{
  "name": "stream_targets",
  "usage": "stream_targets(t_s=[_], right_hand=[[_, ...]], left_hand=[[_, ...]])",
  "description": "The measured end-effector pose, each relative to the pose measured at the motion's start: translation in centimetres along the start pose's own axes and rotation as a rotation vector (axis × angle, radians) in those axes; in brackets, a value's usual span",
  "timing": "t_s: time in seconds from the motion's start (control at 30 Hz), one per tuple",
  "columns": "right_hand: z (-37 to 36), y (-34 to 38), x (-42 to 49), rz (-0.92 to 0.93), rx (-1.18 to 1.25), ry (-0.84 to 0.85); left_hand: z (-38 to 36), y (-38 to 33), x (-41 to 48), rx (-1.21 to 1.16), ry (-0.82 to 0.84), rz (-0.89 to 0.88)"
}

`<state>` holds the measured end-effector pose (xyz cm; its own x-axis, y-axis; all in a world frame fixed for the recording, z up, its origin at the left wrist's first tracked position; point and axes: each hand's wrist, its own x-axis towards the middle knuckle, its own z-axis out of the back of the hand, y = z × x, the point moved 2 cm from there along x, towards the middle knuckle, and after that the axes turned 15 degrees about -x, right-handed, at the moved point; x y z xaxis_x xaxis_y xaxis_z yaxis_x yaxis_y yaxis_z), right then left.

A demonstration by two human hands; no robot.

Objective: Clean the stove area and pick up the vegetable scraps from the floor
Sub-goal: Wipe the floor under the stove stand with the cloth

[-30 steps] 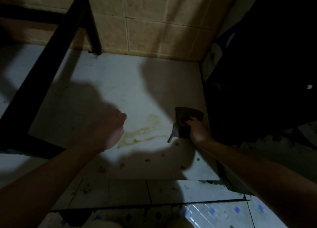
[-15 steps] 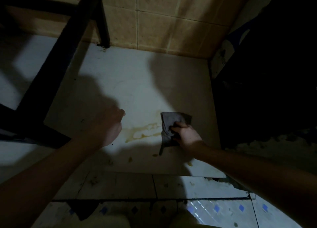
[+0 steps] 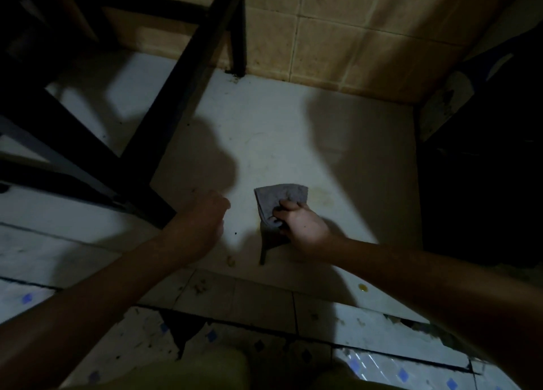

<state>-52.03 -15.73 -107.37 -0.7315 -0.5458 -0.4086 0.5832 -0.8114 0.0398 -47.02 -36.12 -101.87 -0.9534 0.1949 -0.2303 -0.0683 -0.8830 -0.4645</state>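
Dim white counter [image 3: 264,131] looks only partly wiped. The right hand [image 3: 305,231] grips a grey cloth [image 3: 279,197] pressed on it. The left hand [image 3: 202,219] is curled; whether it holds something I cannot tell. Scraps [image 3: 230,261] between the hands are not yet picked up.

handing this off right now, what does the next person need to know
Right hand grips the grey cloth, pressed on the white slab.
Left hand is curled beside it; whether it holds anything is unclear.
A faint yellowish smear shows just right of the cloth.
Left to do: wipe that, then gather the scraps near the slab's front edge and the yellow bit further right.
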Motion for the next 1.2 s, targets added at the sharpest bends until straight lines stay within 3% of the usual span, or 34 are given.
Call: stream_targets(t_s=[0.17,0.3,0.53,0.6,0.63,0.7,0.83,1.2], right_hand=[[0.5,1.8,1.2,0.06,-0.012,0.01],[0.6,3.3,2.5,0.083,-0.02,0.033],[0.4,5.6,3.9,0.207,-0.076,0.016],[0.1,6.1,4.2,0.246,-0.1,0.012],[0.0,6.3,4.2,0.259,-0.107,0.013],[-0.3,6.5,4.3,0.294,-0.135,0.001],[-0.3,6.3,4.5,0.441,-0.213,-0.039],[0.1,5.5,2.9,0.667,-0.128,-0.099]], left_hand=[[0.2,-0.7,-3.0,0.072,0.018,-0.121],[0.6,-0.6,-5.0,0.014,0.019,-0.046],[2.0,0.1,-6.8,0.073,0.028,-0.042],[1.9,0.7,-6.9,0.137,-0.004,-0.128],[1.7,0.9,-7.0,0.141,0.061,-0.088],[1.2,1.4,-7.0,0.076,0.046,-0.035],[1.1,1.6,-7.0,0.053,0.04,-0.101],[0.2,2.7,-6.0,0.002,0.054,-0.077]])
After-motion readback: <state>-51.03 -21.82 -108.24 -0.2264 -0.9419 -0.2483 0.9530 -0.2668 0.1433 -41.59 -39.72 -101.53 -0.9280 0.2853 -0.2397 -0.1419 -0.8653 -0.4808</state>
